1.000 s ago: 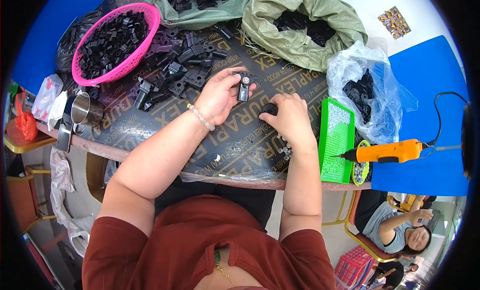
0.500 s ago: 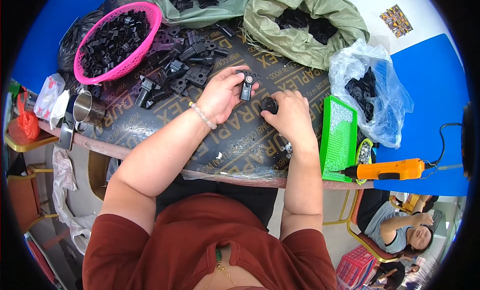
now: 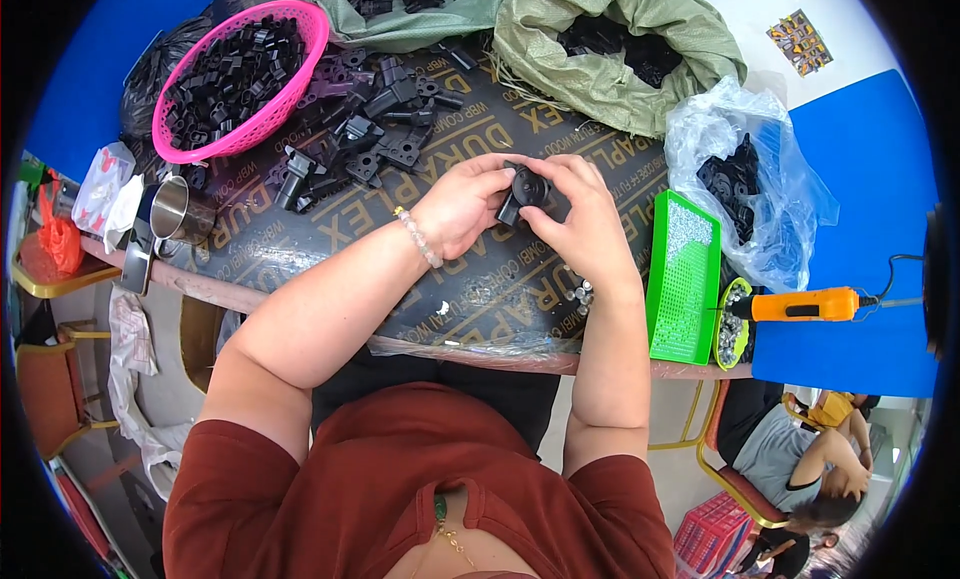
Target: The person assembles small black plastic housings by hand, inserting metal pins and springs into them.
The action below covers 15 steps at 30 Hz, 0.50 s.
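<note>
My left hand (image 3: 455,204) and right hand (image 3: 585,219) both grasping one black plastic part (image 3: 525,189) over the middle of the counter (image 3: 330,239), its lower half hidden behind my fingers, loose black parts (image 3: 370,139) far left too jumbled to count, one pink basket (image 3: 300,74), one metal cup (image 3: 180,211), one green tray (image 3: 683,279) right

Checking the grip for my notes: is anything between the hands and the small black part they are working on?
Nothing visible: the left hand and right hand both close directly on the black part, held up over the dark board.
</note>
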Each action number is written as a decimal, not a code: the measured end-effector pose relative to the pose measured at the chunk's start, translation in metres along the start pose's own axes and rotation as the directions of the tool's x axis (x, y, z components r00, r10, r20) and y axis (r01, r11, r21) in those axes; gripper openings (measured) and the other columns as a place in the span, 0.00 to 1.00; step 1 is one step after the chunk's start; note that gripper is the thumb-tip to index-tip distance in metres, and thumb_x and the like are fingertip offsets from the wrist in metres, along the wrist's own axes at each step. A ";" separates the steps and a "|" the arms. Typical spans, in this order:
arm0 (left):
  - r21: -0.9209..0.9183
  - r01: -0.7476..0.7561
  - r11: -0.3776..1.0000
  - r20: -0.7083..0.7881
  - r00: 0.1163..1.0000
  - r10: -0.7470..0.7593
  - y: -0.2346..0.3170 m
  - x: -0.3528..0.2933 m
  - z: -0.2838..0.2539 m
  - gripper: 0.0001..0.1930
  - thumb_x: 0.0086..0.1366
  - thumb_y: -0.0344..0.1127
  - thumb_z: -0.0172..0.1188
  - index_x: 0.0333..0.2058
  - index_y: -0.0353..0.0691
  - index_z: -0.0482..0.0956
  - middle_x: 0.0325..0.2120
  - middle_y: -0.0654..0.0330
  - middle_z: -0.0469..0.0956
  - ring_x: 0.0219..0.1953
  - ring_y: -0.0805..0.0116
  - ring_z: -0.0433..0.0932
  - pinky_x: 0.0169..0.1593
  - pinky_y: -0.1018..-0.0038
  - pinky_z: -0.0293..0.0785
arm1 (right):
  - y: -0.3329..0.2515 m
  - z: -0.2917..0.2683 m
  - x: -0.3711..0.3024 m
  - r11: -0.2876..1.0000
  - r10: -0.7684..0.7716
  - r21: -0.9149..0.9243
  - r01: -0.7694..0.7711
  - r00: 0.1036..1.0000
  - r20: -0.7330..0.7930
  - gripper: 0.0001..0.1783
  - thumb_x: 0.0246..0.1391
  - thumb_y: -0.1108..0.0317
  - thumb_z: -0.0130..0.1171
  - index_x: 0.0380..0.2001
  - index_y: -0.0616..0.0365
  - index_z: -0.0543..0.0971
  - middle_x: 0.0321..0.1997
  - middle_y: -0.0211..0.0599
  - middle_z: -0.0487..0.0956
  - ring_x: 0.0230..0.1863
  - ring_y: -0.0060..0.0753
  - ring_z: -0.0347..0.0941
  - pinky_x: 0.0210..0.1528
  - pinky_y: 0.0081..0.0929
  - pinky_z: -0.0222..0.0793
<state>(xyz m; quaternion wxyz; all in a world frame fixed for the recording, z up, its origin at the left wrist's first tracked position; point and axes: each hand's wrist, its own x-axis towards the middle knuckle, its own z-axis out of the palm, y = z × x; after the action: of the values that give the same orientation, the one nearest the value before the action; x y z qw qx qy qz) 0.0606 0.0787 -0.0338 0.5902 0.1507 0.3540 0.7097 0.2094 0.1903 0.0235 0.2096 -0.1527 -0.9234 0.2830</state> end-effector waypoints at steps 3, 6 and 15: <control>-0.041 -0.009 0.999 -0.007 1.000 0.009 0.001 -0.001 0.002 0.14 0.76 0.30 0.49 0.56 0.38 0.77 0.47 0.58 0.82 0.47 0.69 0.83 0.51 0.71 0.81 | 0.002 -0.002 -0.001 0.998 -0.016 -0.055 0.017 1.000 0.019 0.30 0.44 0.72 0.72 0.55 0.59 0.80 0.54 0.44 0.77 0.58 0.50 0.72 0.63 0.39 0.68; -0.009 0.007 1.000 0.010 1.000 -0.007 0.002 0.000 0.001 0.14 0.76 0.30 0.49 0.56 0.37 0.77 0.47 0.58 0.82 0.47 0.69 0.83 0.51 0.72 0.81 | 0.003 -0.003 -0.001 1.000 -0.011 0.004 0.011 1.000 0.024 0.30 0.47 0.70 0.72 0.56 0.59 0.80 0.55 0.45 0.77 0.59 0.50 0.72 0.63 0.39 0.68; 0.021 -0.032 0.999 0.014 0.999 0.031 0.005 -0.004 0.009 0.17 0.74 0.27 0.48 0.58 0.36 0.75 0.51 0.58 0.81 0.53 0.68 0.81 0.58 0.68 0.78 | -0.003 -0.004 0.002 0.997 -0.021 -0.077 0.019 0.999 -0.029 0.29 0.47 0.67 0.73 0.54 0.61 0.80 0.54 0.47 0.77 0.57 0.53 0.72 0.62 0.42 0.68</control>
<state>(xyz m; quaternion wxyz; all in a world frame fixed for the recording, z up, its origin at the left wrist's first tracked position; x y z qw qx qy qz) 0.0635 0.0772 -0.0230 0.5798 0.1673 0.3549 0.7141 0.2091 0.1908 0.0288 0.2199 -0.1557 -0.9319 0.2428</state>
